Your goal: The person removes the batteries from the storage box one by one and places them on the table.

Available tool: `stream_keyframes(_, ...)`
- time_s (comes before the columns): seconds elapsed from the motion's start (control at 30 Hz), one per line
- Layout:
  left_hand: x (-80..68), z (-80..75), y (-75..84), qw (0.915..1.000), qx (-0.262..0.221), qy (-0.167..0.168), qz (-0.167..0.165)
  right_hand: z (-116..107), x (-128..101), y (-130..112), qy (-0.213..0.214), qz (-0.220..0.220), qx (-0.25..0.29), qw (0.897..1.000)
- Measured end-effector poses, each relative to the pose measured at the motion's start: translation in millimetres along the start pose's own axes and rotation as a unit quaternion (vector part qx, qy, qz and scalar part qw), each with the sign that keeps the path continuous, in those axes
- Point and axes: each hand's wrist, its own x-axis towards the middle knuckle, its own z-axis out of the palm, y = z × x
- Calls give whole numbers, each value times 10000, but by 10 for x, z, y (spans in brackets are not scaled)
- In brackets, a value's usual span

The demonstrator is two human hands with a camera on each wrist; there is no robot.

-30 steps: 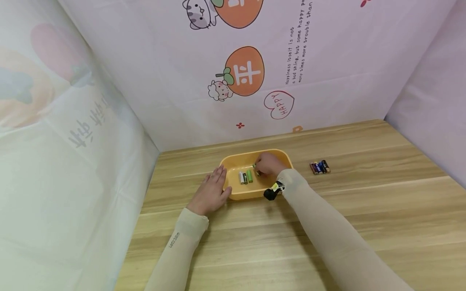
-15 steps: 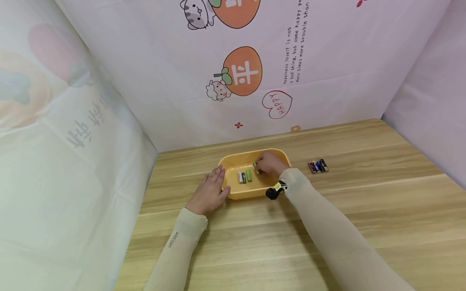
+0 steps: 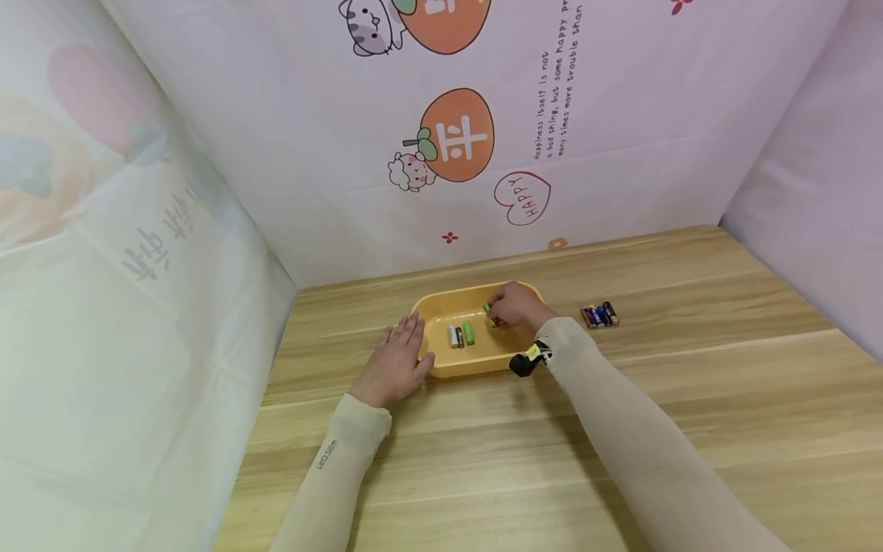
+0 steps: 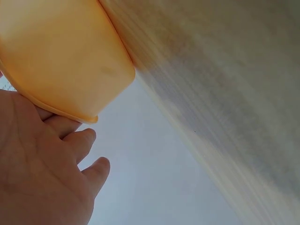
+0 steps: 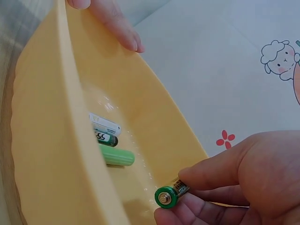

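A yellow plastic tray [image 3: 476, 369] stands on the wooden table. My left hand [image 3: 390, 368] rests on its left end, fingers extended over the rim, as the left wrist view also shows. Inside the tray, a white battery [image 5: 106, 124], a dark green battery [image 5: 107, 138] and a light green battery [image 5: 117, 156] lie side by side. At the tray's right part my right hand [image 3: 514, 304] pinches another battery [image 5: 172, 193], gold and black with a green end, between thumb and fingers. Its metal tip faces the right wrist camera, and the fingers hide its far end.
Several batteries [image 3: 599, 315] lie in a row on the table [image 3: 441, 460] to the right of the tray. A printed white cloth [image 3: 331, 153] hangs behind the table, with more cloth at the left and right sides.
My right hand has shifted slightly right and away within the tray, carrying the pinched battery farther from the light green one. My left hand stays on the rim.
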Motion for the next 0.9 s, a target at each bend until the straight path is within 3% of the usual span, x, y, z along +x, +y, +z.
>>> stream_keyframes(0.5,-19,-8,13,10000,-13,-18,12,-171,-68,59,10,-129,554,9984)
stream_keyframes(0.9,-29,-39,28,9999,-46,-130,-28,-345,-167,49,99,-86,607,9981)
